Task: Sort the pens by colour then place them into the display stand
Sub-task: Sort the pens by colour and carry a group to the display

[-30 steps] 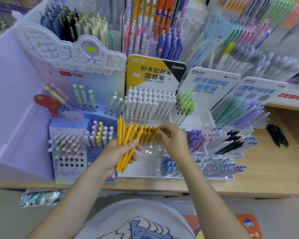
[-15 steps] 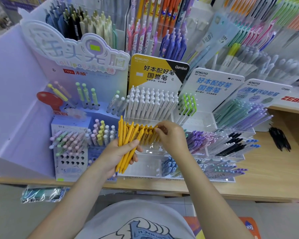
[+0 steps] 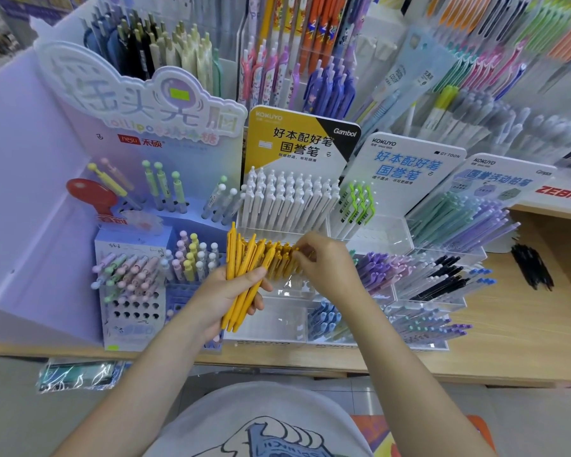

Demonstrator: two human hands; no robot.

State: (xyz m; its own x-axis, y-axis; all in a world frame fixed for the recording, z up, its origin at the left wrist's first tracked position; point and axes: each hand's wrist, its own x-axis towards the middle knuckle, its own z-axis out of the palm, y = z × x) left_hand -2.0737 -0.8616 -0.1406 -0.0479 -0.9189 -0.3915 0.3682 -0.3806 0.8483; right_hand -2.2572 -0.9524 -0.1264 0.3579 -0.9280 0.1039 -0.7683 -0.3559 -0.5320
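place: stationery shop, pen aisle
stock: racks of pens [image 3: 314, 37] sorted by colour, many of each kind
branding: KOKUYO header cards [image 3: 297, 140] with printed slogans, ZEBRA shelf label [image 3: 562, 194]
fixtures: clear acrylic display stand [image 3: 393, 232] with tiered compartments, on a wooden counter [image 3: 508, 351]
promo: lilac cardboard display [image 3: 139, 103] with pastel pens standing in punched holes
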